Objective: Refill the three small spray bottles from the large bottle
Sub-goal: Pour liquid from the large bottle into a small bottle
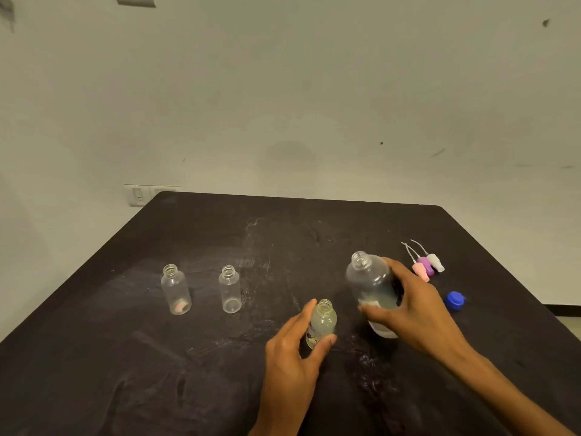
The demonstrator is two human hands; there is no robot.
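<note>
Now, from the head view, the right hand (412, 306) wraps the large bottle (372, 291), a clear, uncapped plastic cylinder tilted left on the scuffed matte black table (125, 357). The left hand (292, 347) pinches a small clear bottle (322, 324) with cloudy liquid. Two more small round-shouldered bottles (176, 289) (230, 289) stand uncapped, well to the left. A ribbed blue cap (455, 299) and three pastel spray tops (427, 267) lie at right.

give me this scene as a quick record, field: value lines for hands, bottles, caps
left hand: grips small clear bottle with sticker, holds cloudy liquid
right hand: grips large clear plastic bottle, uncapped, upright
empty bottles: two small clear bottles, open, far left
spray tops: pink, purple, white pump heads lying right
cap: blue screw cap on black table
</note>
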